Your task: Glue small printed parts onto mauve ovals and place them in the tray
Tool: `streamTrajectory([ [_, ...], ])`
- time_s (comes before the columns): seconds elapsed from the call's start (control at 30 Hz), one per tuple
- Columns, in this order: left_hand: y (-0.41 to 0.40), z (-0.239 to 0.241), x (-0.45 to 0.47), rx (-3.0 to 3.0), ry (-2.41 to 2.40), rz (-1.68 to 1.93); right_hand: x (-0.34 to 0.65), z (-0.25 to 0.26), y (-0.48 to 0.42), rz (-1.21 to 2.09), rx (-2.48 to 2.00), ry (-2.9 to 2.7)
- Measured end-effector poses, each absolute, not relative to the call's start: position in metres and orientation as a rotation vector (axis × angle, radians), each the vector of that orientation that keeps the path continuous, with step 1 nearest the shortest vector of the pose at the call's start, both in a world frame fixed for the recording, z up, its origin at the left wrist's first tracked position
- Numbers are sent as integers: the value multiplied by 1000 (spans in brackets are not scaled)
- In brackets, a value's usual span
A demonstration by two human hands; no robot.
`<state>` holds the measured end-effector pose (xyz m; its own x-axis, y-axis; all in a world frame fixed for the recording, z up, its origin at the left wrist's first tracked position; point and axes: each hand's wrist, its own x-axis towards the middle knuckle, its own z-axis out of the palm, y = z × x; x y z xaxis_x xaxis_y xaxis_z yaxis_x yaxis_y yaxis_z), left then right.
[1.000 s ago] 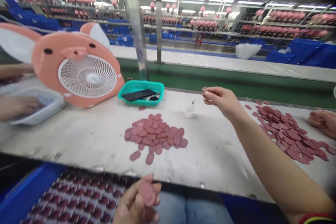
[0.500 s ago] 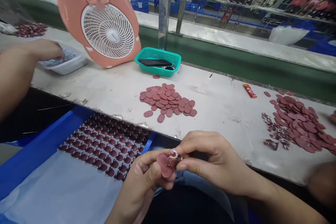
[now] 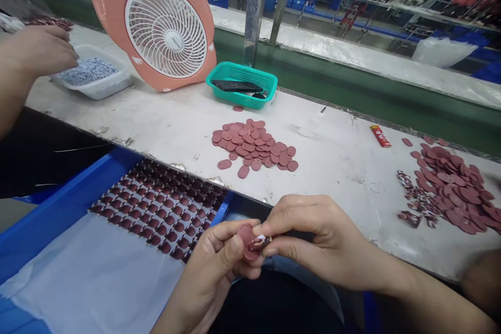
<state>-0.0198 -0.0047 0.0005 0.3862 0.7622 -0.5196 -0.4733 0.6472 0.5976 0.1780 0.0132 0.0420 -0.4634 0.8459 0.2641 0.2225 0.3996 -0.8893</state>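
My left hand [image 3: 225, 258] pinches a dark-pink oval disc [image 3: 246, 235] between thumb and fingers, low in front of me. Against its right side my right hand [image 3: 309, 240] grips a small dark-red figure piece [image 3: 261, 241] with white and cream patches. The two parts touch; whether they are joined I cannot tell. Behind the hands, a pile of flat pink oval discs [image 3: 254, 143] lies on the white table. At the right sit more discs [image 3: 457, 188], beside a cluster of small brown-and-white pieces [image 3: 417, 201].
A blue bin [image 3: 74, 190] at lower left holds rows of dark-red parts [image 3: 164, 203] on a pale sheet. A pink fan [image 3: 164, 36], a green basket [image 3: 242, 86] and a white tub [image 3: 94, 75] stand along the table. Another person's hand [image 3: 43, 49] is beside the tub.
The whole view has shifted slightly. My hands have turned the disc and figure piece a little, still pressed together. The other person's hand has moved left, out from over the tub.
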Motion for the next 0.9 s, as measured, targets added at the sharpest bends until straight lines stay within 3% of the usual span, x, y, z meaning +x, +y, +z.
streamTrajectory([
  [0.9, -10, -6, -20, 351, 736, 834, 175, 52, 15, 992, -808, -2142],
])
